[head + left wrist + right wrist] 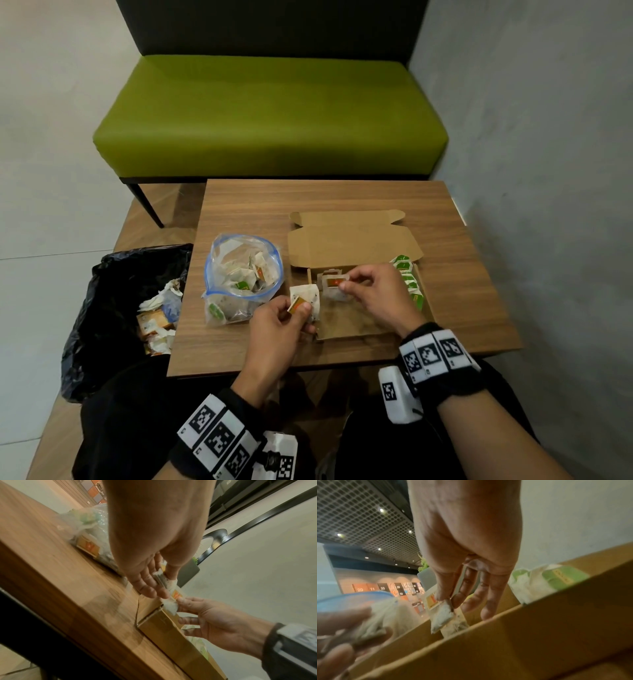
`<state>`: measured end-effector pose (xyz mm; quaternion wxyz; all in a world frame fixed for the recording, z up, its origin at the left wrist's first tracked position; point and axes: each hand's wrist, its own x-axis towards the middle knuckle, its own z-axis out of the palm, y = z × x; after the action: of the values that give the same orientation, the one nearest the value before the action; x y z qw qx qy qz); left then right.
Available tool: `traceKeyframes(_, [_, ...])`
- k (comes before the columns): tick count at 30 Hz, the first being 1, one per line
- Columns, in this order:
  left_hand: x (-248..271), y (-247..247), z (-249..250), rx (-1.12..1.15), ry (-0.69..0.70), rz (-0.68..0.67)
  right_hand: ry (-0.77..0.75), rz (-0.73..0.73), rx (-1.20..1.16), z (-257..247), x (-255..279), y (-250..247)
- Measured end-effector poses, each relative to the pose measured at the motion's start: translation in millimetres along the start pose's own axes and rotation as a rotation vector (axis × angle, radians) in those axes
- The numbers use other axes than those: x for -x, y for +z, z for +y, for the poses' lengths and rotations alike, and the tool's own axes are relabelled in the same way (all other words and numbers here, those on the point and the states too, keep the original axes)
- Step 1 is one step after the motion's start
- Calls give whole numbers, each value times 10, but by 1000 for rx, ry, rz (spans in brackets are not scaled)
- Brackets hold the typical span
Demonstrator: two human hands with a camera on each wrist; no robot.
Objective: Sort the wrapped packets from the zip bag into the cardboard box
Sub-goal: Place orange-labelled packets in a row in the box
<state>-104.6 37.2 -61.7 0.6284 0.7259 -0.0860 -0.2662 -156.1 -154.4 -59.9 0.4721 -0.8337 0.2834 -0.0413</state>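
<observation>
Head overhead; wrists close, seemingly tilted.

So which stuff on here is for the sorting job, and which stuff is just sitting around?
For the job:
- zip bag of packets
- cardboard box
- orange-label packet pinched by the right hand
- orange-label packets held by the left hand
- green-label packets lined up in the box

Just there:
- black bin bag of rubbish
- green bench
- table
</observation>
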Motion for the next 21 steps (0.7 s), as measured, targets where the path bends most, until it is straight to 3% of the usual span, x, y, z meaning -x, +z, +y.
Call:
traceKeyframes(10, [22, -42, -8, 44, -49, -15, -16, 164, 193, 54, -158, 222])
traceKeyframes(16, [33, -47, -1, 45, -43, -12, 81, 204, 119, 88, -186, 324])
traceKeyframes(21, [43, -39, -21, 23, -33, -12, 106, 250, 252, 62, -187, 362])
